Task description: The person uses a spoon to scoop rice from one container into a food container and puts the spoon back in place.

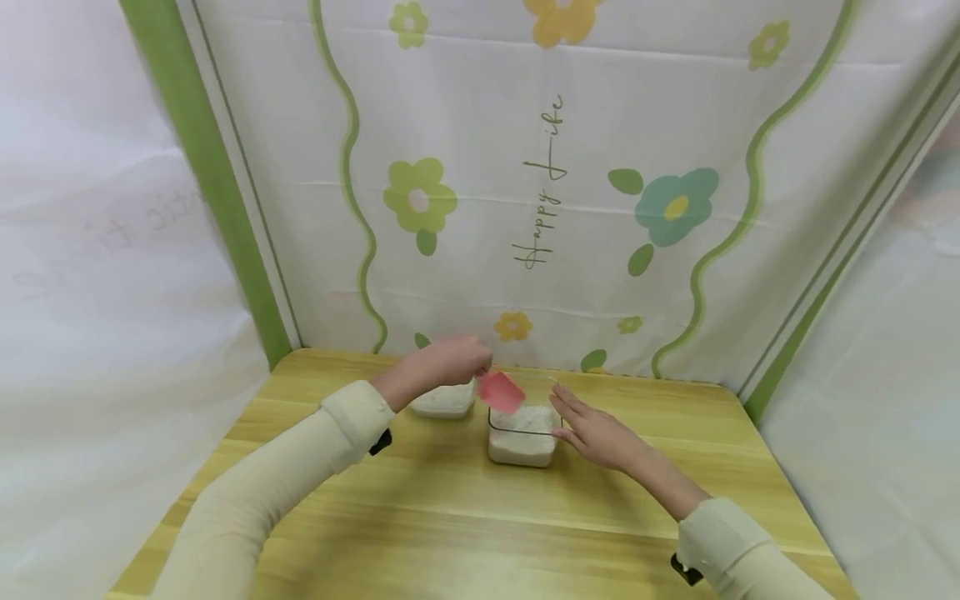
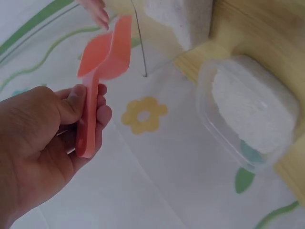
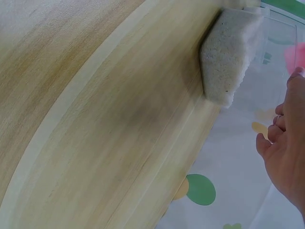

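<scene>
My left hand (image 1: 459, 358) grips a pink scoop (image 2: 112, 52) by its handle, thumb along one side and fingers curled round the other. In the head view the scoop's bowl is tipped downward over a tall clear container (image 1: 522, 450), partly filled with a white grainy material like rice. At that container's right wall my right hand (image 1: 600, 433) has its fingers extended along the rim. A smaller translucent tub (image 2: 248, 109) of white powdery or fine-grained material stands to the left, partly hidden by the left hand in the head view.
Both containers stand toward the back of a wooden table (image 1: 420, 533). Right behind it hangs a white curtain (image 1: 480, 225) printed with flowers, with further white sheets at the left and right sides.
</scene>
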`<state>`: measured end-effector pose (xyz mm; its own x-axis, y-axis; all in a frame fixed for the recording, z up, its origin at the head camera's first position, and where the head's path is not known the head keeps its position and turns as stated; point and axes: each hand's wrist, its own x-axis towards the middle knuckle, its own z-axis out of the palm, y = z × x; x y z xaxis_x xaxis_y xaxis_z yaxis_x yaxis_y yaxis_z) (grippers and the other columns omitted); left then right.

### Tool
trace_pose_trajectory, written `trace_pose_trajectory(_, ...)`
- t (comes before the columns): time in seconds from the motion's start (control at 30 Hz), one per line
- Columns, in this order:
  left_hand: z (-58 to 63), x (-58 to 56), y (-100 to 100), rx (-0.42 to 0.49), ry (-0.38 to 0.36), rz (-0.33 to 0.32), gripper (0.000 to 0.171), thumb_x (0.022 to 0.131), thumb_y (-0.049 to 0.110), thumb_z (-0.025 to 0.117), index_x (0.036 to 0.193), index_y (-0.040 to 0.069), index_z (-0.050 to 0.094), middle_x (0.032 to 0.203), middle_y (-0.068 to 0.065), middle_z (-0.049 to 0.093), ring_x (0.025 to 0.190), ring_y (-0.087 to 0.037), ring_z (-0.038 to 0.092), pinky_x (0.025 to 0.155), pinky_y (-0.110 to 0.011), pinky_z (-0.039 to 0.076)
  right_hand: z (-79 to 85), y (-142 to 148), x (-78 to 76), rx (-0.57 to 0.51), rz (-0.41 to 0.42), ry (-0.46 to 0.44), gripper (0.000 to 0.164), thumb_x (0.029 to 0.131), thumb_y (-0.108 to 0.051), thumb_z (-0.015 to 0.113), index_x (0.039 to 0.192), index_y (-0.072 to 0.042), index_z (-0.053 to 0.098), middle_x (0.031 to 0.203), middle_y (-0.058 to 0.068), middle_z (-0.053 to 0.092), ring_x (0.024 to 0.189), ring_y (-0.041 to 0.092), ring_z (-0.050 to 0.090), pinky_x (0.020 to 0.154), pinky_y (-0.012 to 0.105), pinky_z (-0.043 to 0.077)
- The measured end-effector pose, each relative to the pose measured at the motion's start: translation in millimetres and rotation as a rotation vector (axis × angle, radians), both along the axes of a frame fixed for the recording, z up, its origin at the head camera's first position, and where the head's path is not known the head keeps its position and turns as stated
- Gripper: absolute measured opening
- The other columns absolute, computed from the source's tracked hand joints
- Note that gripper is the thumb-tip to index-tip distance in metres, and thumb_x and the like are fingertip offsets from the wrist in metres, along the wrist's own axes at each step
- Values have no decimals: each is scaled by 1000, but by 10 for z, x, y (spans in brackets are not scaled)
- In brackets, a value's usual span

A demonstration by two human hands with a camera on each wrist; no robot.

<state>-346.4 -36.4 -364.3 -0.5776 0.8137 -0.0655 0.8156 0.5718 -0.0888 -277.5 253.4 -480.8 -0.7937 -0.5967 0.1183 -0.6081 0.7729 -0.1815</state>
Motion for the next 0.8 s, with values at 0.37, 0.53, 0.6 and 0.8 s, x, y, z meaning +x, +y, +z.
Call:
trace_pose_trajectory(0.37,-358,-27,507,-321,89,-169,17,95,12,67,103,23,78,103,10,75,97,-7,67,82,-26,55,-11,-202,117,-17,28,-40,64,106,-38,46,154,2,31,163,21,24,128,35,57,102,47,47)
trace_pose_trajectory(0.53,-483,-42,532,-224,26,-151,21,95,11,67,111,22,77,115,7,72,111,-12,62,89,-28,53,-6,-239,146,-21,33,-42,64,106,-40,44,154,0,30,164,19,22,124,32,60,100,45,50)
trace_pose_trajectory(0.6,-543,-66,515,-132,25,-162,22,93,14,70,114,19,76,119,4,69,112,-12,61,89,-25,53,-5,-241,146,-26,34,-45,64,106,-40,44,155,-1,30,165,19,21,121,31,63,98,44,51)
trace_pose_trajectory(0.8,-694,-152,333,240,-18,-93,39,93,16,70,131,9,64,135,-11,59,122,-22,59,99,-29,51,-17,-146,128,-89,8,-72,63,105,-35,48,157,-6,27,165,16,22,124,35,60,103,50,47)
